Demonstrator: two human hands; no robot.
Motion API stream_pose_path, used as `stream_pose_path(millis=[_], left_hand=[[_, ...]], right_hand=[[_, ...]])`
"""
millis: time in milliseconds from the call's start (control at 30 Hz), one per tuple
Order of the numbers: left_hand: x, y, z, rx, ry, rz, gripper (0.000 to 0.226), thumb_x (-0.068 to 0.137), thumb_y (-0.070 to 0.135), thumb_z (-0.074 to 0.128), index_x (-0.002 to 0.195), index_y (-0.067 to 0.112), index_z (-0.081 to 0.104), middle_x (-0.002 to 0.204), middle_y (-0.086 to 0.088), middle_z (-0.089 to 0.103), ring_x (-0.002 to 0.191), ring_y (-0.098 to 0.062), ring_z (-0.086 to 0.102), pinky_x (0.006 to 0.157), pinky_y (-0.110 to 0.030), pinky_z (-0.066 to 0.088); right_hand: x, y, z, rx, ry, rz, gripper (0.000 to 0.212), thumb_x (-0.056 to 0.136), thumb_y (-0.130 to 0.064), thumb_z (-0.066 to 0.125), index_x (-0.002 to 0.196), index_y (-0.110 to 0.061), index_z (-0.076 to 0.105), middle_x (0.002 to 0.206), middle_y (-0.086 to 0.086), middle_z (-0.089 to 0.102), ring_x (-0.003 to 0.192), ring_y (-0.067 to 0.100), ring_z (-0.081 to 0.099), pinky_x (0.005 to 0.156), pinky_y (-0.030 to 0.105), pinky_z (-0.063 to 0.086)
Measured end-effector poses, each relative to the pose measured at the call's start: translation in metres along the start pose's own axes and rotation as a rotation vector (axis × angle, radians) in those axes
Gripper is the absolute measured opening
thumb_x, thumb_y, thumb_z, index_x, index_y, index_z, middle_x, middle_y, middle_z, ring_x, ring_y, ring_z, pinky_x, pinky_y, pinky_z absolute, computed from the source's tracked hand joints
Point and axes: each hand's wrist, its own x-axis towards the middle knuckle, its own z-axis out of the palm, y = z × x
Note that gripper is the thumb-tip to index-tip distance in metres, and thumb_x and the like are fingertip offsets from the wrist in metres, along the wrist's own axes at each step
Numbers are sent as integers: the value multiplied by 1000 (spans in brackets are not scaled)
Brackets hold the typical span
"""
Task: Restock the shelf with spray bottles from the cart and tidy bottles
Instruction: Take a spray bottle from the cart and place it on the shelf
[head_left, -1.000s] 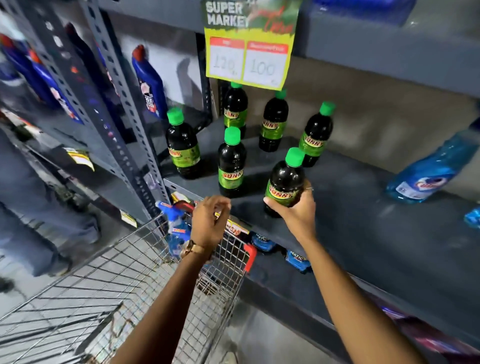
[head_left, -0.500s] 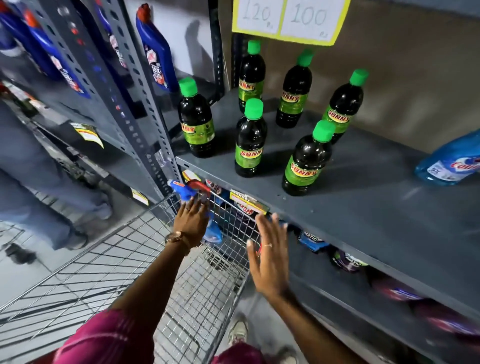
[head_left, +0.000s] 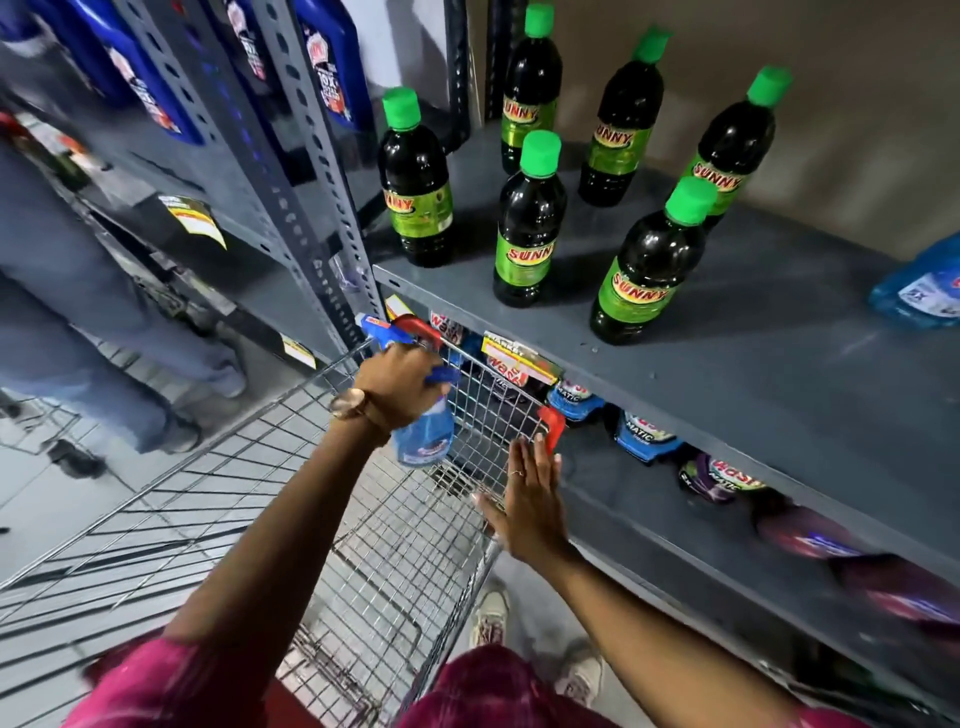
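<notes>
Left hand (head_left: 397, 392) grip wrapped round translucent blue plastic spray bottle (head_left: 422, 441) above silver wire cart (head_left: 363, 519); right hand (head_left: 530, 506) spread flat, empty, beside cart rim.

Dark bottles (head_left: 525, 228): six with green caps are standing on the grey shelf (head_left: 753, 364); each green label is saying "SUNNY" in red and yellow letters.
Blue jug (head_left: 332, 62): to the left of the dark bottles, past the metal post, its label is showing "10X".
Yellow tag (head_left: 519, 358): hanging on the shelf edge under the dark bottles, it is showing "MARKET" on top; the rest is too blurry.
Pouches (head_left: 644, 434): lying on the next shelf down, below the dark bottles, they are showing "MATIC".
Spray bottle label (head_left: 423, 452): too blurry to read.
</notes>
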Motion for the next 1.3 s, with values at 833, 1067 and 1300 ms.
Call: stream_pose_path(millis=[833,1067,1300], left_hand=[[17,387,20,-783,-241,632,48,62,37,74,103,16,61,88,-8,74,82,1,69,75,-35,53],[24,491,73,-701,-166,613,35,74,23,71,106,15,61,99,-13,75,95,-28,70,80,-43,57],[18,521,95,-757,-134,545,28,82,13,66,108,11,56,101,-14,73,97,-32,67,83,-42,56]], right_hand=[[-142,169,-311,929,1034,132,67,53,-6,87,108,-4,49,102,17,68,87,21,69,77,33,56],[-178,254,-337,843,1145,247,61,55,0,86,95,-24,47,95,3,65,87,17,67,81,35,53],[-183,287,-342,756,1147,273,69,58,-7,87,109,-24,45,100,-4,64,96,20,66,87,39,56]])
